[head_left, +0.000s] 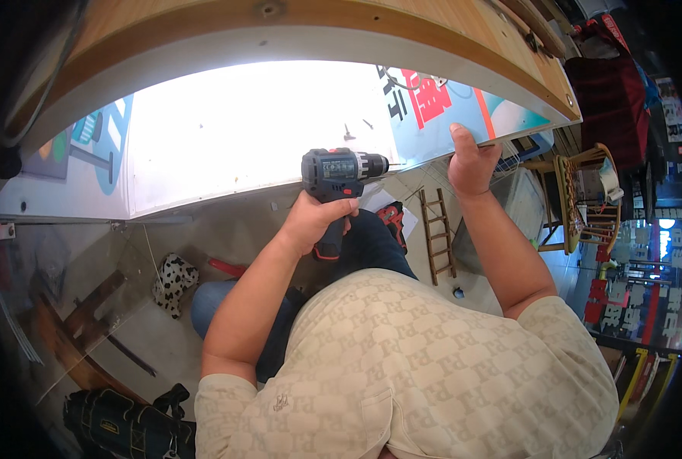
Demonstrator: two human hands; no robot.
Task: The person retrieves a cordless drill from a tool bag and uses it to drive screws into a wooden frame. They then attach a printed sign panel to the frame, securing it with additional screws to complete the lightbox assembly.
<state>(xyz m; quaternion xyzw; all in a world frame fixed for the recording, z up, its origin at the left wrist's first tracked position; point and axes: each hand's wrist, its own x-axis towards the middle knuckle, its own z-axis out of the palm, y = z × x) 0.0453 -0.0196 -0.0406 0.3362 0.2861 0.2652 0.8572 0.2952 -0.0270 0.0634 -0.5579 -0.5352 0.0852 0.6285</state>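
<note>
In my left hand (319,219) is a dark blue-grey cordless drill (333,174), its fingers wrapped round the handle. The thin bit points to the right, along the near edge of a large white panel (257,138). My right hand (473,162) grips that edge farther right, thumb on top and the other fingers hidden underneath. Coloured printed sheets cover both ends of the panel, one of them a blue printed sheet (463,111) close to my right thumb. Just beyond the drill, a small screw (349,133) lies on the white surface.
A wood-edged frame (310,23) runs along the panel's far side. Below are a red and black power tool (393,222), a small wooden ladder (437,233) and a spotted cloth item (176,279). A wooden chair (578,203) stands right; a black tool bag (127,421) lies lower left.
</note>
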